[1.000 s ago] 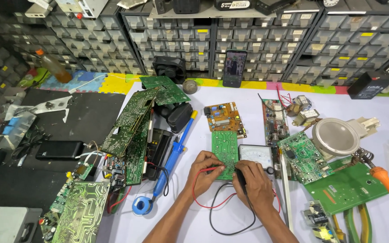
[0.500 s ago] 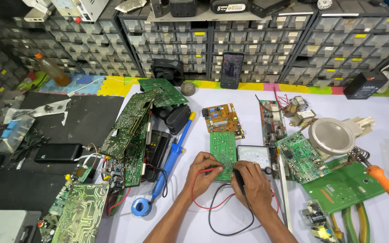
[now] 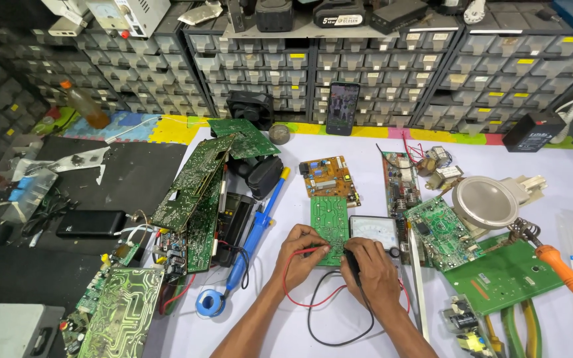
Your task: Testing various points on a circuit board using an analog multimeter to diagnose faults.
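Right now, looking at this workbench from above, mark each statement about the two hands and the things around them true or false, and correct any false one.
1. The left hand holds a red probe against the green circuit board. True.
2. The right hand holds a black probe. True.
3. The analogue meter lies left of the green circuit board. False: it lies to the board's right.
4. The blue tool is gripped in the left hand. False: it lies on the table, apart from that hand.
5. A phone stands propped against the drawer cabinets. True.
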